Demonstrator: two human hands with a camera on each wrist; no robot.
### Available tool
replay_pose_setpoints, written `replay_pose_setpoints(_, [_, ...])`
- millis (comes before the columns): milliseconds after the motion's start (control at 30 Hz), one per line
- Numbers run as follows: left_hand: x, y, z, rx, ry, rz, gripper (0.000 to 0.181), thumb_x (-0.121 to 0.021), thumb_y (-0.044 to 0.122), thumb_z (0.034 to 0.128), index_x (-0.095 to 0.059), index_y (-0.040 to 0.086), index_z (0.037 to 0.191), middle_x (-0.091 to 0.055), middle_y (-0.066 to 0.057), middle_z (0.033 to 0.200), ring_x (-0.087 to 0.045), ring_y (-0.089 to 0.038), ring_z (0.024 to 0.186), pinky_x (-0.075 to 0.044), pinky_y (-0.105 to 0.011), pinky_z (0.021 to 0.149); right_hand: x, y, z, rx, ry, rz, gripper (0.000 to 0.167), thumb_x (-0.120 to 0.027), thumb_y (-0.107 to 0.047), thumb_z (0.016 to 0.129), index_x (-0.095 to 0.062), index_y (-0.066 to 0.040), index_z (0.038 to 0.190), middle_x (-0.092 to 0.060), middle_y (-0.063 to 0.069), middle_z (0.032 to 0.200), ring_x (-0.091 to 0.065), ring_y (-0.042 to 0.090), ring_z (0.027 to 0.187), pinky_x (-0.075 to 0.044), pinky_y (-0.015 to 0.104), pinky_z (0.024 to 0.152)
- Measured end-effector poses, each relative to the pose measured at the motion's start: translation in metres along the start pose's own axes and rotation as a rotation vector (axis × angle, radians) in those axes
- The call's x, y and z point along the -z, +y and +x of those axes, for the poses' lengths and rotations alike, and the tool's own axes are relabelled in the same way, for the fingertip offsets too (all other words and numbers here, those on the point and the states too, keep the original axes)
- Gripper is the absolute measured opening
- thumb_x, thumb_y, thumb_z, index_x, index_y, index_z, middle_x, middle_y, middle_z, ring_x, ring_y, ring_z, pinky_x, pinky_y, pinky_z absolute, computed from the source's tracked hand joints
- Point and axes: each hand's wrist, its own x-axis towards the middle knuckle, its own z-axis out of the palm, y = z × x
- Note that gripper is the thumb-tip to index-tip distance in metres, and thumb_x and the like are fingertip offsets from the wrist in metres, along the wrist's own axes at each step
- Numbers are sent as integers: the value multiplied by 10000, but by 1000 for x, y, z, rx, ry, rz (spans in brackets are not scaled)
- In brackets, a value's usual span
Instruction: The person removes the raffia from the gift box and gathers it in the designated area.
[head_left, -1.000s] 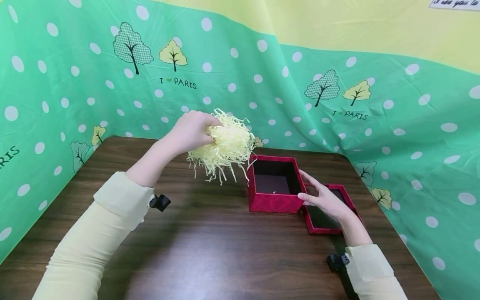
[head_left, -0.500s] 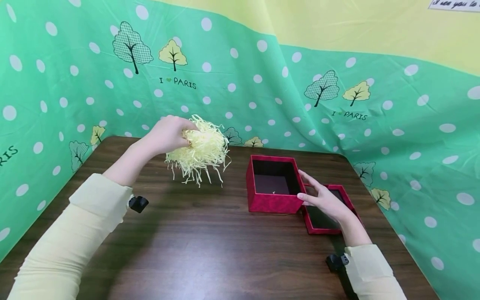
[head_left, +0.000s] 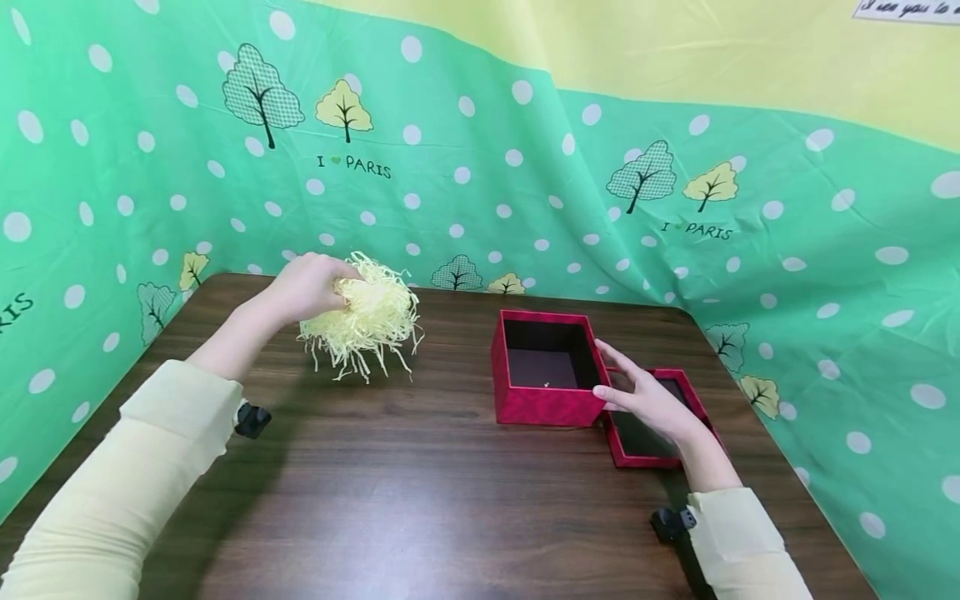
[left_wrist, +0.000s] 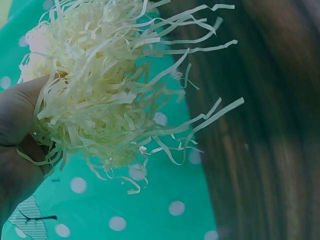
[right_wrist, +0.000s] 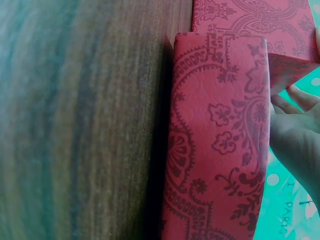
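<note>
In the head view my left hand (head_left: 309, 287) grips a bundle of pale yellow shredded paper (head_left: 367, 315) above the table's left half. Loose strands of the shredded paper (left_wrist: 100, 85) hang out past the thumb in the left wrist view. A red box (head_left: 547, 407) with a dark interior stands uncovered, right of centre; a tiny pale speck lies inside. My right hand (head_left: 648, 404) rests against the box's right side with fairly straight fingers, thumb at the near corner. Beneath that hand lies a shallow red lid (head_left: 648, 461), dark inside up. The right wrist view shows the patterned lid side (right_wrist: 220, 135) close up.
The dark wooden table (head_left: 420, 500) reaches back to a green dotted cloth (head_left: 450, 125) with printed trees, which hangs behind and along both sides. The lid sits close beside the box's right wall.
My left hand has carried the shredded paper leftward and somewhat lower, away from beside the box. The right hand, box and lid have stayed in place.
</note>
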Motion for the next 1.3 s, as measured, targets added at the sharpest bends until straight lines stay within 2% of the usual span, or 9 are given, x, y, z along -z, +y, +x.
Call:
replay_pose_setpoints(233, [-15, -20, -8, -23, -18, 27, 366, -689, 34, 700, -710, 68, 1064, -698, -126, 1054, -653, -348, 919, -503, -467, 698, -1, 0, 0, -4, 5, -7, 790, -652, -302, 885, -169, -327, 1510, -174, 122, 1547, -257, 402, 1349, -531, 397, 857])
replay_pose_setpoints(500, [-34, -41, -12, 11, -38, 46, 380, -702, 59, 702, -703, 85, 1082, -693, -134, 1059, -649, -342, 844, -481, -445, 601, -1, -1, -1, -2, 3, 1, 780, -645, -295, 892, -170, -328, 1510, -178, 122, 1546, -269, 404, 1345, -533, 391, 854])
replay_pose_setpoints(667, [-50, -52, -14, 13, -45, 53, 375, -721, 77, 697, -704, 91, 1071, -696, -130, 1044, -651, -379, 866, -492, -487, 616, 0, 0, -1, -8, 6, -5, 782, -649, -305, 887, -173, -340, 1507, -177, 117, 1548, -272, 405, 1347, -529, 404, 861])
replay_pose_setpoints(900, [-69, -62, -16, 19, -52, 55, 357, -740, 85, 696, -710, 104, 1051, -695, -123, 1059, -644, -401, 912, -499, -524, 661, 0, 0, 0, -11, 6, -2, 786, -654, -314, 882, -176, -350, 1504, -176, 106, 1552, -265, 400, 1352, -526, 411, 866])
replay_pose_setpoints(1167, [-81, -67, -20, 32, -60, 37, 355, -711, 48, 706, -706, 105, 1057, -687, -134, 1074, -638, -407, 927, -494, -510, 625, -1, 0, -1, -13, 0, -3, 780, -650, -313, 884, -176, -355, 1503, -157, 84, 1563, -266, 391, 1353, -523, 417, 871])
replay_pose_setpoints(1300, [-87, -71, -21, 33, -59, 26, 373, -703, 30, 717, -699, 93, 1085, -671, -142, 1124, -623, -414, 988, -500, -537, 693, 0, -1, -1, -15, 0, -2, 779, -649, -314, 885, -176, -356, 1503, -153, 82, 1565, -258, 392, 1358, -521, 420, 874])
